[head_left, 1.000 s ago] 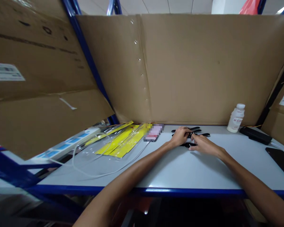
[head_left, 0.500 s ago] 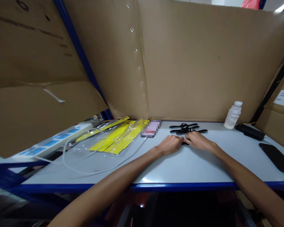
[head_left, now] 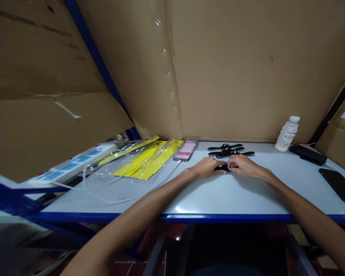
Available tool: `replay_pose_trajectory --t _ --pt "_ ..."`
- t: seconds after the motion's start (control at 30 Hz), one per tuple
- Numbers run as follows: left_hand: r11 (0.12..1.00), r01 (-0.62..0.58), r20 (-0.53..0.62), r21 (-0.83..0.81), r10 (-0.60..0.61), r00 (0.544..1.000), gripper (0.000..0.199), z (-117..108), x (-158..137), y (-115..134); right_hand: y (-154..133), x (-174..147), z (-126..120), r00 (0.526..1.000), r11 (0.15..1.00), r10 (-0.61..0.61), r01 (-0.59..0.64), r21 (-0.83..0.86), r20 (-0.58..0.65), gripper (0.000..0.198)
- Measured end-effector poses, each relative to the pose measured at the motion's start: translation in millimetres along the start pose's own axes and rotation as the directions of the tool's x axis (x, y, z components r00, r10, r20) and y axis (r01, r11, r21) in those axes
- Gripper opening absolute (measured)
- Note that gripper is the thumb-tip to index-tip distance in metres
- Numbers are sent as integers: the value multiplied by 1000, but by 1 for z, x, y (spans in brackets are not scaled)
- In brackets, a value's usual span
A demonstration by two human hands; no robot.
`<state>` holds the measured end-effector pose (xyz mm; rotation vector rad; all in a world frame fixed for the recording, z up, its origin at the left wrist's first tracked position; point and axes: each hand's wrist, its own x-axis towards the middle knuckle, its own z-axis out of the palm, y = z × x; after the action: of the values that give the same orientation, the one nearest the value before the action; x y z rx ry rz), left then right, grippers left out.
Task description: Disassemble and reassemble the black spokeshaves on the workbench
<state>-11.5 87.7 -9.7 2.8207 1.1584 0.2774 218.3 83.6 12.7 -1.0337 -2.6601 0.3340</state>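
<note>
On the table directly in front of me, a black spokeshave (head_left: 225,168) lies low between my two hands, mostly covered by them. My left hand (head_left: 207,168) grips its left end, with the thumb along the near side and the index finger along the top. At the middle and right side, my right hand (head_left: 245,166) is closed with curled fingers; its fingertips are hidden. Just beyond my hands, more black spokeshaves (head_left: 236,153) rest overlapping, their slim handles pointing left and right.
Yellow-carded clear packages (head_left: 145,163) lie on the left, beside a white power strip (head_left: 74,163). A phone (head_left: 186,150) is plugged into a white cable (head_left: 161,188). To the right are a bottle (head_left: 287,134), a black device (head_left: 308,154) and a dark phone-shaped slab (head_left: 337,185). Cardboard (head_left: 232,76) walls the back.
My hands have moved slightly apart, showing more of the spokeshave between them. My right hand's fingers have curled in over it. The whole view has shifted slightly.
</note>
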Motion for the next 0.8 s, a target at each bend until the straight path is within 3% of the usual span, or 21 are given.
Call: replay_pose_trajectory --t 0.37,0.67,0.8 --pt "1000 3 -3 7 -3 1000 46 4 1 -4 2 1 9 999 1000 -9 9 -3 -52 17" --pt "999 -23 8 34 23 1000 46 3 -1 -4 -9 1 -3 995 999 -32 32 -12 -91 41" --pt "999 -40 9 34 40 999 50 1 -3 -2 -7 -2 -8 992 996 54 -62 -61 -114 13"
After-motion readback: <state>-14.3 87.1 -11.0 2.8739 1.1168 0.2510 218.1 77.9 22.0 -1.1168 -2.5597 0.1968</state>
